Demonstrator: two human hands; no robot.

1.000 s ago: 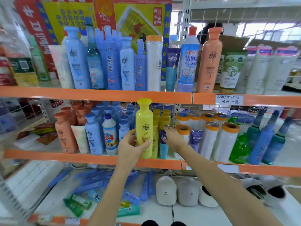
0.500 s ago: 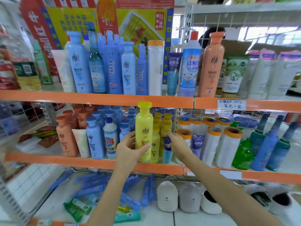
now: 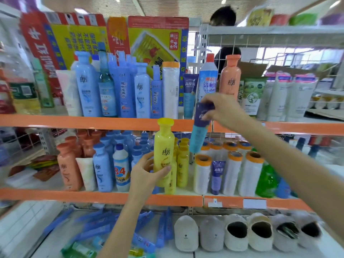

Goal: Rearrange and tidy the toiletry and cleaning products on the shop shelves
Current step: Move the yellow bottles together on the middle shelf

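Head view. Left hand [image 3: 149,173] wraps the lower body of a yellow shampoo bottle [image 3: 163,151], thumb across the front, fingers behind; the bottle stands upright, its cap just under the orange edge of the upper shelf [image 3: 74,121], most of its length above the grip. Its base sits in front of the row of smaller yellow bottles [image 3: 182,164] on the middle shelf [image 3: 93,197]; whether it rests on the shelf I cannot tell.

Right hand [image 3: 222,108] pinches a blue-and-purple tube [image 3: 201,125] at its dark purple upper end. The tube hangs below the grip, slightly tilted, teal end lowest, in the air in front of the upper shelf edge and above the orange-capped white rolls [image 3: 202,174]. A matching purple tube [image 3: 217,175] stands among those rolls; another blue tube [image 3: 189,94] stands on the upper shelf beside the toilet-cleaner bottle [image 3: 208,81].

Bottom shelf: grey slippers [image 3: 212,233], scattered blue toothbrush packs [image 3: 96,226].
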